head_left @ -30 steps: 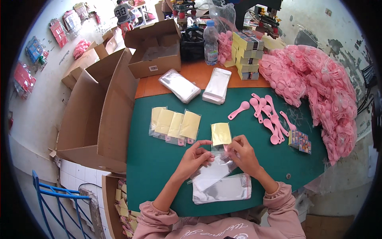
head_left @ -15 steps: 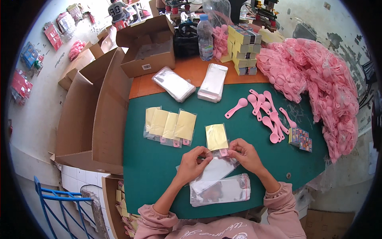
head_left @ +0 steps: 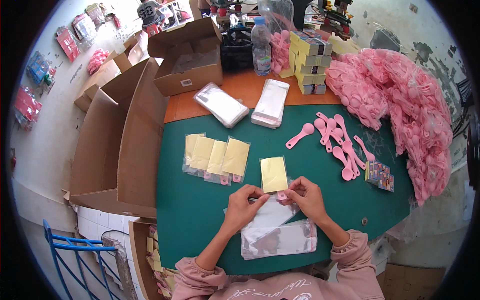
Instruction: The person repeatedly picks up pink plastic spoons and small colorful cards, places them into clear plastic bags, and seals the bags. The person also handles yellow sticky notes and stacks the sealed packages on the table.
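Note:
Both hands pinch the near end of a clear plastic bag that holds a yellow card (head_left: 274, 175) and a pink spoon, of which only the handle end (head_left: 282, 195) shows. My left hand (head_left: 244, 204) grips the bag's left corner between thumb and fingers. At the right corner, beside the spoon handle, my right hand (head_left: 305, 197) is closed on the bag. Beneath the hands lie loose clear bags (head_left: 280, 239), some overlapping. To the left, several filled bags (head_left: 216, 157) with yellow cards and pink handle ends lie in an overlapping row.
Loose pink spoons (head_left: 334, 134) and small stacks of printed cards (head_left: 379, 175) lie to the right. Beyond are bundles of clear bags (head_left: 221, 104), a water bottle (head_left: 261, 47), stacked cards (head_left: 311, 62) and a big heap of bagged pink spoons (head_left: 400, 95). Open cardboard boxes (head_left: 137, 145) border the left side.
The fingers have shifted slightly at the bag's near end, and the bag's tilt has changed a little. The whole view has moved slightly; the other things lie as before.

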A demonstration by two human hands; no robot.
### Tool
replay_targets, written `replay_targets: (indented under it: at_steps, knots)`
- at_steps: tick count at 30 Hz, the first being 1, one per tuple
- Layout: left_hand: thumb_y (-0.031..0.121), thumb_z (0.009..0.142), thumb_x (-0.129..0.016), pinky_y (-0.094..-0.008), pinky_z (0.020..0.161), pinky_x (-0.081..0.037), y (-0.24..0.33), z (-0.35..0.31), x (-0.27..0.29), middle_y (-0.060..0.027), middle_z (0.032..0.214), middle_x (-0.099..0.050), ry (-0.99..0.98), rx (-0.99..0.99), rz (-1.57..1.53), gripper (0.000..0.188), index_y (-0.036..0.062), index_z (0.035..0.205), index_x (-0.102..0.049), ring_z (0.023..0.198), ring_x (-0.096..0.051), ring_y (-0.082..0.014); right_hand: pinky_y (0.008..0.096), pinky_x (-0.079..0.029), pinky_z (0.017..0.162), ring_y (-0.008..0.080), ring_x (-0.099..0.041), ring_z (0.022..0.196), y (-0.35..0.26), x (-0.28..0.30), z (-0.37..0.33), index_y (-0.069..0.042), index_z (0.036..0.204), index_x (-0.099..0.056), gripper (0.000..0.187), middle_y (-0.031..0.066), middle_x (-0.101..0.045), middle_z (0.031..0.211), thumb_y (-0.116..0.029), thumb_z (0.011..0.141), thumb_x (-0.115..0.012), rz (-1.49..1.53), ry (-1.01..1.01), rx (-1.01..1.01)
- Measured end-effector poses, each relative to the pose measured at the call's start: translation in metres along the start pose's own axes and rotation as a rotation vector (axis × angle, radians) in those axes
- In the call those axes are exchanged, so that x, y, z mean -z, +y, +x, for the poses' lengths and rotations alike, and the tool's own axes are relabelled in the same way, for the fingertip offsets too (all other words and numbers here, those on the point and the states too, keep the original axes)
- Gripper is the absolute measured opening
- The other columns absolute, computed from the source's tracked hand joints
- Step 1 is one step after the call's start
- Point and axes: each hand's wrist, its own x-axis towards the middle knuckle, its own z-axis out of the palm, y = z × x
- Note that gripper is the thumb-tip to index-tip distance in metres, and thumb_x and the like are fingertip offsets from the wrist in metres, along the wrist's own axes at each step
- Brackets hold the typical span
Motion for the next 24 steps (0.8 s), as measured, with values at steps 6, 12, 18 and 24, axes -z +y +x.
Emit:
replay_targets:
  at_steps: [6, 12, 18, 24]
  knots:
    - [0.001, 0.081, -0.059, -0.0199, 0.061, -0.047, -0.004, 0.001, -0.007, -0.0023, 0.079, -0.054, 0.013, 0.164, -0.47, 0.013, 0.0028, 0.089, -0.049, 0.074, -0.056, -0.0064, 0.0209, -0.051, 0.055, 0.0109, -0.061, 0.064, -0.004, -0.004, 0.001, 0.001, 0.08, -0.047, 0.014, 0.0067, -0.058, 0.071, 0.0, 0.079, -0.061, -0.053, 0.106, -0.03]
    - [0.0, 0.082, -0.055, -0.0208, 0.058, -0.048, -0.007, 0.0, -0.007, -0.0013, 0.081, -0.052, -0.055, 0.136, -0.378, 0.008, 0.0027, 0.085, -0.049, 0.073, -0.053, -0.0066, 0.0184, -0.045, 0.05, 0.0075, -0.055, 0.055, -0.005, -0.002, 0.002, -0.003, 0.079, -0.043, 0.019, 0.003, -0.054, 0.069, 0.0, 0.079, -0.062, 0.095, 0.061, 0.015]
    - [0.0, 0.083, -0.054, -0.0218, 0.056, -0.049, -0.004, -0.002, -0.01, -0.0046, 0.089, -0.053, -0.023, 0.064, -0.273, 0.025, 0.0036, 0.108, -0.053, 0.076, -0.055, -0.0099, 0.0182, -0.044, 0.05, 0.0074, -0.057, 0.058, -0.001, 0.001, 0.003, 0.002, 0.094, -0.052, 0.015, 0.003, -0.054, 0.073, 0.0, 0.08, -0.059, 0.08, 0.013, 0.035]
    - [0.003, 0.083, -0.055, -0.0248, 0.057, -0.051, -0.012, -0.004, -0.016, -0.0092, 0.095, -0.055, 0.073, 0.081, -0.209, 0.038, 0.0039, 0.12, -0.046, 0.08, -0.058, -0.0135, 0.02, -0.049, 0.058, 0.0103, -0.059, 0.062, -0.003, -0.001, 0.003, 0.006, 0.109, -0.052, 0.029, 0.0053, -0.057, 0.073, -0.002, 0.082, -0.058, 0.021, 0.029, -0.032]
